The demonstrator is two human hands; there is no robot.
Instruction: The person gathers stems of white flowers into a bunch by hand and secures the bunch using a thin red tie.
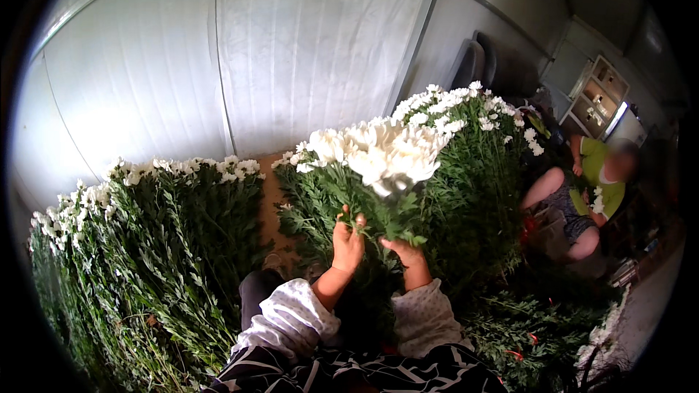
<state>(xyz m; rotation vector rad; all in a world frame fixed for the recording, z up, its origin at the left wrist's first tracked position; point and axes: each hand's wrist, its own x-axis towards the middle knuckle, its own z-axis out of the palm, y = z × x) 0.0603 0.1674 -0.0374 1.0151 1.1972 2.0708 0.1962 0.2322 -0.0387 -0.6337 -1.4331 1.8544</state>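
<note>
Raised in front of me is a bunch of white chrysanthemums, with large bright blooms on top and green leaves below. My left hand is closed round the stems just under the leaves, its thumb and fingertips showing. On the other side, my right hand grips the same bunch, its fingers partly hidden by foliage. The lower stems are out of sight between my forearms. Behind the bunch, a large heap of white chrysanthemums fills the middle and right.
Another broad heap of white chrysanthemums lies on the left. A strip of brown floor runs between the heaps. Several bundles with red ties lie at the lower right. A person in a green top sits far right. A pale panel wall stands behind.
</note>
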